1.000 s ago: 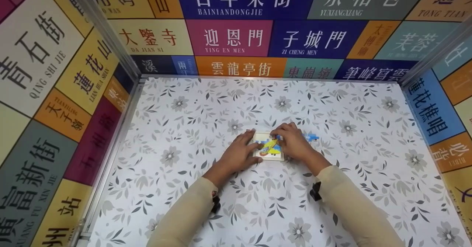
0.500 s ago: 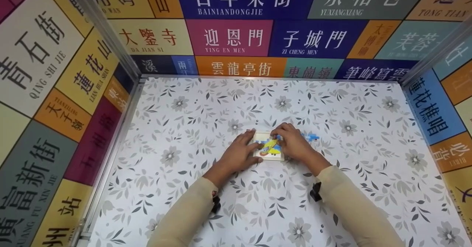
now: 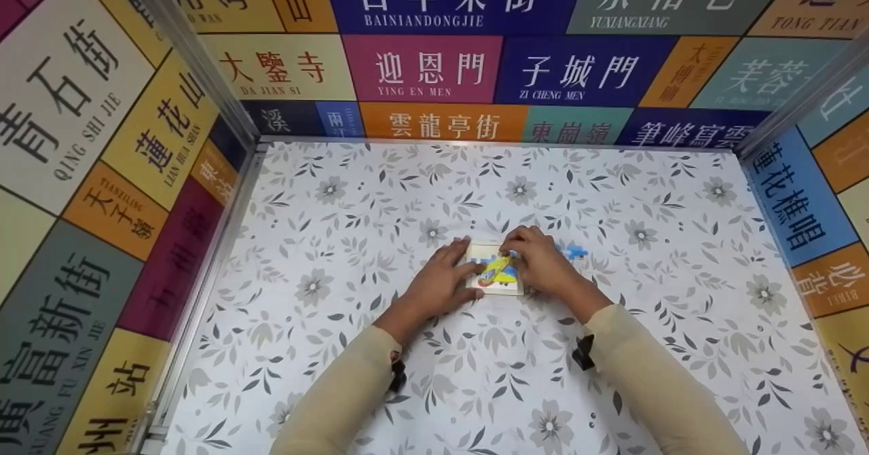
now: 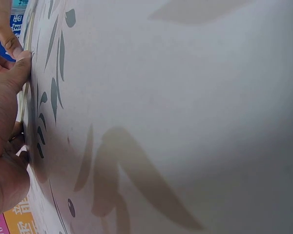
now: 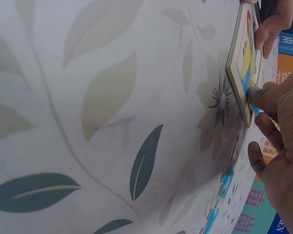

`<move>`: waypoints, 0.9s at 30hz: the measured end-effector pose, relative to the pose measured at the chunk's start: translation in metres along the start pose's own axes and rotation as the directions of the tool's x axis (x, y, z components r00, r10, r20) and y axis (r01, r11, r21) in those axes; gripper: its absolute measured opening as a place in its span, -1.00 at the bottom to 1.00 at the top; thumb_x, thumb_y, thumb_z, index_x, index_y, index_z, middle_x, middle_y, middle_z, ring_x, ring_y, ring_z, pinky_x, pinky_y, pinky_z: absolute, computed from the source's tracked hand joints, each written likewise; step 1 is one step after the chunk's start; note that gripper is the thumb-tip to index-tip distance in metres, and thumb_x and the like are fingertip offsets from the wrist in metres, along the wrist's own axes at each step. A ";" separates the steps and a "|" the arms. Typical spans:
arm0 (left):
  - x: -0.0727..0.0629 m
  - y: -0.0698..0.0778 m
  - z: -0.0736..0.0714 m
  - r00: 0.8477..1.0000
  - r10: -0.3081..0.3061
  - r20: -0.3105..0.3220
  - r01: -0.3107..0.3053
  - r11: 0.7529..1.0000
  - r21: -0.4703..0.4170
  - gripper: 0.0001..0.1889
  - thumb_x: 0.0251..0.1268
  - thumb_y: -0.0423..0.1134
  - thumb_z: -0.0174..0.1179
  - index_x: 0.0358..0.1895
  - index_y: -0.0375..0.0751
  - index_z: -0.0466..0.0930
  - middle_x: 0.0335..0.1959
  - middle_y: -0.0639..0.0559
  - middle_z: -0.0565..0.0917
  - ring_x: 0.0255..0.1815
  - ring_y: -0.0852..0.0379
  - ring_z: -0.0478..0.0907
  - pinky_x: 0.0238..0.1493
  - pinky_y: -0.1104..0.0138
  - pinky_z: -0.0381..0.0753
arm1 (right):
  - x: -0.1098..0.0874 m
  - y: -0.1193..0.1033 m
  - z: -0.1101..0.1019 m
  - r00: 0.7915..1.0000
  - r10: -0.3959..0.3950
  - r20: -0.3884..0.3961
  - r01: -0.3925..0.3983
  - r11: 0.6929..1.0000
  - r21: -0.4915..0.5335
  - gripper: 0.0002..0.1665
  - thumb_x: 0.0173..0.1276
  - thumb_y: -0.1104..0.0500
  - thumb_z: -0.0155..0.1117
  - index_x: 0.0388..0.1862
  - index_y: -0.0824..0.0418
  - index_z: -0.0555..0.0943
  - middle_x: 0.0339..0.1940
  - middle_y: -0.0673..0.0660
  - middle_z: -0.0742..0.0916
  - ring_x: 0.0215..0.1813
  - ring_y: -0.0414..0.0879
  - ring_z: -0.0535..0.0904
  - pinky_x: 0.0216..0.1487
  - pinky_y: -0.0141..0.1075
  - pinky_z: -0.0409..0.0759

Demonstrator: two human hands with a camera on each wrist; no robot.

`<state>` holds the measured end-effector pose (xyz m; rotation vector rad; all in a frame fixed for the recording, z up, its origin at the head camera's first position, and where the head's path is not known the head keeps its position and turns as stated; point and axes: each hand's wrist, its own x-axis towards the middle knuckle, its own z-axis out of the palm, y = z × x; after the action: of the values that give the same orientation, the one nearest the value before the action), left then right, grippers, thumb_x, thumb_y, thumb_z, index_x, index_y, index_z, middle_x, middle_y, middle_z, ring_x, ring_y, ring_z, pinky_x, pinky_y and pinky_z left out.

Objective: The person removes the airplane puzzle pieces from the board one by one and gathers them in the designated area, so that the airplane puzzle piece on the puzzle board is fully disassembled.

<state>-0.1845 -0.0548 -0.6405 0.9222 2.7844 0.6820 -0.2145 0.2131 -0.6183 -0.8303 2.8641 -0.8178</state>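
Note:
A small square jigsaw puzzle tray with a pale rim lies on the table. Inside it a yellow and blue airplane picture is partly covered by fingers. My left hand holds the tray along its left side, thumb at the near corner, one finger reaching over onto the picture. On the tray's right side, my right hand pinches a blue puzzle piece at the picture's edge, its fingers bent and the thumb pressed down. Much of that piece is hidden beneath the fingers.
Loose blue puzzle pieces lie just beyond the right hand, and show in the right wrist view as blue pieces on the table. A white floral cloth covers the table. Panels printed with large characters enclose the back and sides.
Hardly anything differs: the right hand's fingers shift very slightly at the tray's right side. Left hand and tray stay in place.

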 end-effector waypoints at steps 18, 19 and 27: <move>-0.001 0.001 0.001 1.000 -0.026 0.008 0.026 1.000 0.000 -0.42 0.61 0.21 0.27 0.54 0.09 0.62 0.81 -0.22 0.22 0.83 -0.23 0.15 0.77 -0.04 0.26 | 0.000 -0.003 -0.004 0.999 -0.037 0.008 0.037 0.999 -0.012 -0.81 0.50 0.35 0.46 0.02 0.17 0.84 0.19 0.20 0.75 0.19 0.22 0.58 0.29 0.33 0.54; -0.001 0.001 0.001 1.000 -0.027 0.008 0.027 1.000 0.000 -0.42 0.61 0.21 0.27 0.54 0.10 0.62 0.81 -0.22 0.22 0.83 -0.23 0.15 0.77 -0.04 0.27 | 0.000 -0.003 -0.004 0.999 -0.042 0.007 0.042 0.999 -0.010 -0.81 0.50 0.34 0.47 0.02 0.17 0.85 0.19 0.21 0.75 0.18 0.23 0.58 0.28 0.33 0.54; 0.000 -0.002 0.003 0.999 -0.028 0.020 0.028 1.000 0.002 -0.41 0.62 0.23 0.25 0.57 0.12 0.60 0.83 -0.20 0.17 0.84 -0.21 0.12 0.79 -0.03 0.22 | 0.000 -0.001 -0.004 0.998 -0.055 0.004 0.055 0.998 0.003 -0.82 0.50 0.33 0.47 0.02 0.19 0.85 0.20 0.21 0.76 0.17 0.25 0.58 0.22 0.36 0.52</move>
<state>-0.1849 -0.0548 -0.6443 0.8836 2.7758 0.6624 -0.2148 0.2148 -0.6146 -0.9133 2.8474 -0.8250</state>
